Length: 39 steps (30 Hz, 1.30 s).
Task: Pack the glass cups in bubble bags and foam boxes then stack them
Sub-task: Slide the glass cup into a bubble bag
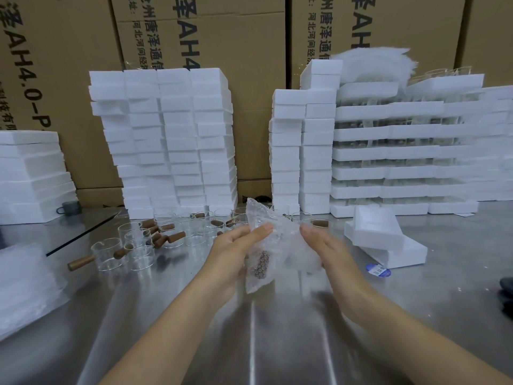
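Note:
A clear bubble bag (273,240) is held upright above the steel table between both hands; a brown wooden handle shows through its lower part, so a glass cup sits inside. My left hand (236,254) holds the bag's left side with fingers nearly straight. My right hand (323,245) presses against the bag's right side, fingers extended. Several loose glass cups with wooden handles (133,245) stand on the table to the left and behind the bag. Two open foam boxes (380,234) lie stacked askew just right of my right hand.
Tall stacks of white foam boxes (172,140) line the back, with trays of glass cups (402,151) at right and more foam (30,173) at left. A pile of bubble bags (25,284) lies at left. Cardboard cartons (222,37) form the wall. A blue-white label (378,270) lies at right.

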Each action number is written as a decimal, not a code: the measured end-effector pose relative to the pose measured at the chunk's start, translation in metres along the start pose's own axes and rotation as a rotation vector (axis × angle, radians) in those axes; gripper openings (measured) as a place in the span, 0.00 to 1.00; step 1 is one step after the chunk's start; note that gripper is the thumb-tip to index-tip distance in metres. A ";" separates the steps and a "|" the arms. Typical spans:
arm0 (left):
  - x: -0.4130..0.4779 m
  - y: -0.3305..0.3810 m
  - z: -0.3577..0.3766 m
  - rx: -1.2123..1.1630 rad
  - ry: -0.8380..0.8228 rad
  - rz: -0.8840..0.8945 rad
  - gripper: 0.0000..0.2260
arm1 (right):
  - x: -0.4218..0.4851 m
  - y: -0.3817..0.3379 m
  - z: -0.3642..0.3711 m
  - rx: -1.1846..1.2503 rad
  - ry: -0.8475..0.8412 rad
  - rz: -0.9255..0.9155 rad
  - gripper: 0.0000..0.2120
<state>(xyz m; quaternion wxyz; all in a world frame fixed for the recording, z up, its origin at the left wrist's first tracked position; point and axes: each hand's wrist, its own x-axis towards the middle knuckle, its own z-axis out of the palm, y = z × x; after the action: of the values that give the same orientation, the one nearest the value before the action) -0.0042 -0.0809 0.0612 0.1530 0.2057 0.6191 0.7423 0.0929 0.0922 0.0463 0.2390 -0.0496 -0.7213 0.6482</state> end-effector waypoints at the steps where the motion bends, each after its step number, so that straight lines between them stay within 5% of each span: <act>1: 0.000 0.000 0.000 -0.012 -0.003 -0.020 0.19 | 0.000 0.000 0.001 0.039 -0.029 0.033 0.22; 5: 0.000 0.001 -0.003 -0.039 -0.036 -0.051 0.21 | -0.001 0.003 0.004 0.195 -0.127 0.146 0.23; 16: -0.001 -0.001 -0.002 0.019 -0.079 -0.063 0.23 | 0.007 0.000 -0.006 0.486 0.026 0.128 0.10; 26: -0.003 0.004 -0.002 -0.050 -0.042 -0.128 0.27 | 0.011 0.000 -0.005 0.533 0.098 0.097 0.09; 34: -0.004 0.003 0.004 -0.166 -0.076 -0.184 0.15 | 0.010 0.000 -0.006 0.473 0.076 0.043 0.18; 39: -0.007 0.003 0.010 -0.138 -0.082 -0.179 0.27 | 0.008 0.003 -0.002 0.302 0.041 -0.030 0.11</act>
<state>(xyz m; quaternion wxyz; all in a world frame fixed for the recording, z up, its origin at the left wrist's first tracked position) 0.0068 -0.0760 0.0647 0.2577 0.1689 0.5755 0.7575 0.0862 0.0976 0.0456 0.2683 -0.0156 -0.6113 0.7444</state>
